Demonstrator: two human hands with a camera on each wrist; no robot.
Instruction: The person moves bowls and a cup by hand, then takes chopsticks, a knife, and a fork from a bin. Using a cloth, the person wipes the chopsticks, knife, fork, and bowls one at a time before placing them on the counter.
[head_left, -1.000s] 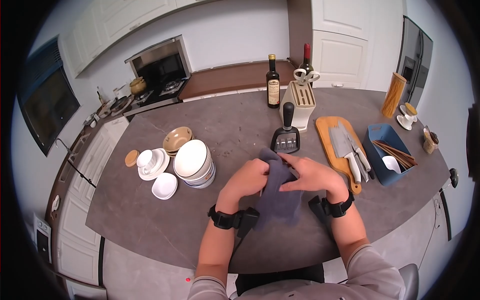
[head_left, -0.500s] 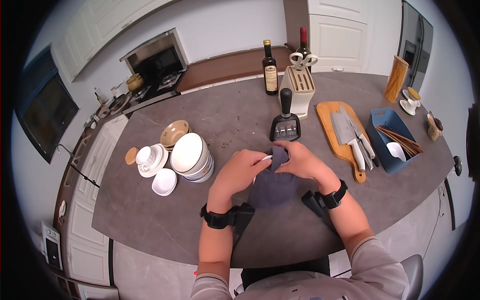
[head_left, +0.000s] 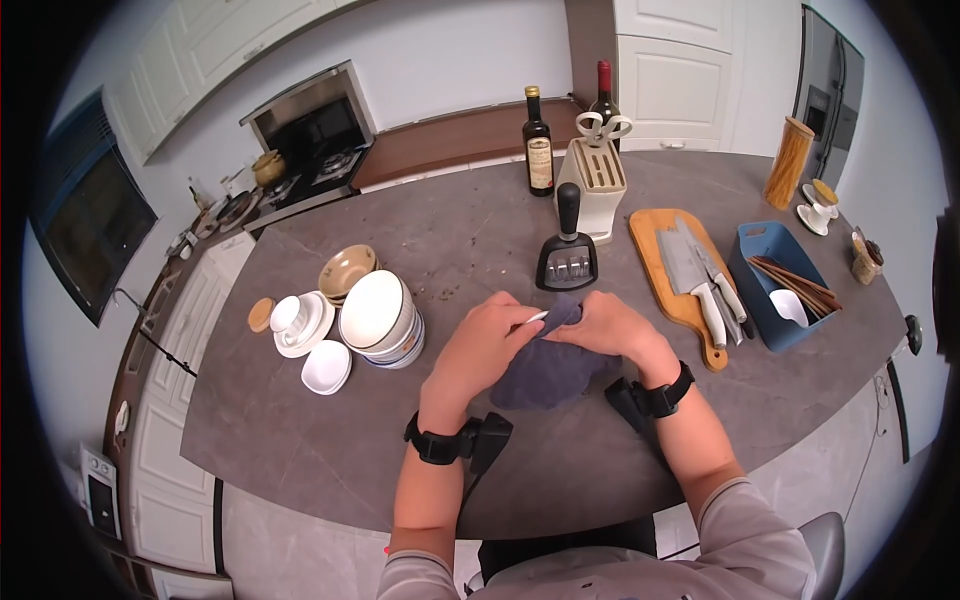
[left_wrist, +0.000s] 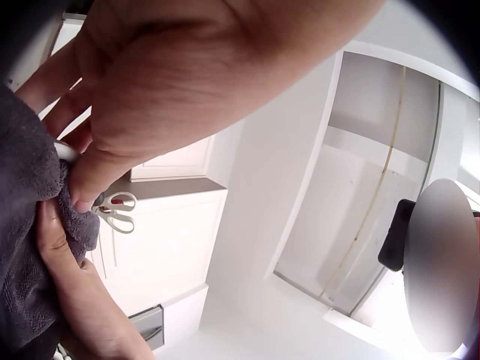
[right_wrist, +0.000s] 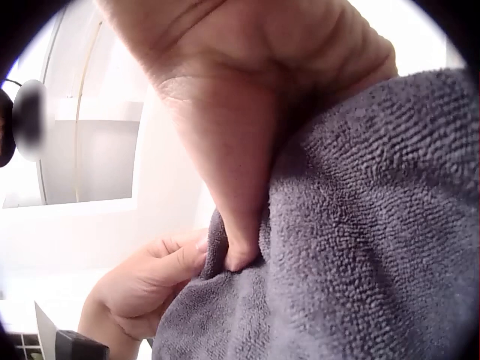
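Observation:
A dark grey terry cloth (head_left: 550, 380) hangs between both hands above the near middle of the table. My left hand (head_left: 478, 345) pinches a white piece (head_left: 540, 316) at the cloth's upper edge; most of it is hidden under the fabric, and I cannot tell what it is. In the left wrist view, the white piece (left_wrist: 66, 152) shows between the left thumb and fingers. My right hand (head_left: 615, 325) grips the cloth from the other side, its thumb pressed into the folds in the right wrist view. Just beyond the hands stands a black-handled knife sharpener (head_left: 568, 268).
Stacked bowls (head_left: 377, 315) and white dishes (head_left: 327, 368) stand to the left. On the right, knives (head_left: 688, 270) lie on a wooden board (head_left: 650, 240) beside a blue bin (head_left: 765, 335) with chopsticks. A knife block (head_left: 598, 190) with scissors and a bottle (head_left: 538, 150) stand behind.
The cloth has been gathered and folded around the white piece, which now shows by the left fingers. Both hands have closed in on the cloth's top edge, and the head view has shifted slightly.

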